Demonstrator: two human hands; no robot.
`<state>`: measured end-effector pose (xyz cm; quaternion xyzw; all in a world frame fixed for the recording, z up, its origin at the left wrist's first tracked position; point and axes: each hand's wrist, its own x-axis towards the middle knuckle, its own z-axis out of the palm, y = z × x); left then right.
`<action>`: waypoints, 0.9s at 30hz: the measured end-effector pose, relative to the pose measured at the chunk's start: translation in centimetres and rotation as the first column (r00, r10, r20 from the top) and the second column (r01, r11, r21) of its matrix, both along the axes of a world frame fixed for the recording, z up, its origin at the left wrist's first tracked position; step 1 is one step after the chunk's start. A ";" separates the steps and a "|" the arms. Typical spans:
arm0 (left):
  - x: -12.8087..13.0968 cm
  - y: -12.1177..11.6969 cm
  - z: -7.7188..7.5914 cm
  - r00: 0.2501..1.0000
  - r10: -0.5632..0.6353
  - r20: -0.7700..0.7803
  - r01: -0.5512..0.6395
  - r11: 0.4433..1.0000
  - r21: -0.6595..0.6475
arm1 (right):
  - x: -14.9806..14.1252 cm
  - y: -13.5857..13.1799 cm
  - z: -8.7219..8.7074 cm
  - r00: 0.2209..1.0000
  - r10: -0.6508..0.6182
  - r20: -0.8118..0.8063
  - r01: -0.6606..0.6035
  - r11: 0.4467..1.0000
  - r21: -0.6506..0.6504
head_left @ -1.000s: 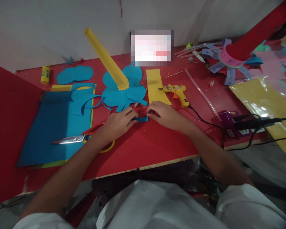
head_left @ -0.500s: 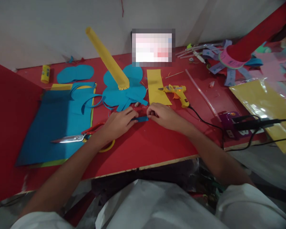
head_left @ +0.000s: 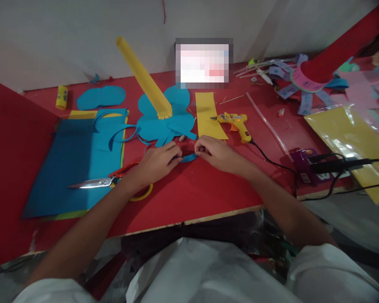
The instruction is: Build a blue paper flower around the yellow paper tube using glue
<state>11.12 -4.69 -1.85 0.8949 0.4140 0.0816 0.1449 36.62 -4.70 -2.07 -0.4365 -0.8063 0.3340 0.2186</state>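
Between my hands a short blue paper strip (head_left: 188, 158) bows slightly downward. My left hand (head_left: 164, 159) pinches its left end, and my right hand (head_left: 211, 150) grips its right end with curled fingers. Just beyond them lies a blue flower-shaped cutout (head_left: 181, 122), with loose blue strips across its near side. A yellow paper tube (head_left: 142, 75) rises at a slant from the cutout, its lower end cut into small tabs. Under my left forearm are scissors (head_left: 96, 183) with red and yellow handles, partly hidden.
A yellow glue gun (head_left: 236, 122) with a lit orange light lies against a yellow sheet (head_left: 205, 113); its cord runs to a purple power box (head_left: 306, 168). Blue sheets (head_left: 72, 160), a glue stick (head_left: 62, 97) and a blue cutout (head_left: 101, 97) lie left. A clear stick (head_left: 265, 120) lies right.
The blue strip has gone from nearly flat to bowed between my fingers. My hands have hardly moved, and the surrounding things stay in place.
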 end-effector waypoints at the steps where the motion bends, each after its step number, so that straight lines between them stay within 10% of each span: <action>1: 0.0 0.0 0.0 1.000 -0.004 0.010 0.004 1.000 0.003 | 0.0 0.0 0.0 1.000 -0.001 -0.008 0.001 1.000 0.001; 27: -0.4 -0.1 0.1 0.962 -0.003 0.272 -0.021 0.996 0.085 | -1.6 -0.2 -0.4 0.925 -0.151 -0.350 0.107 0.984 -0.143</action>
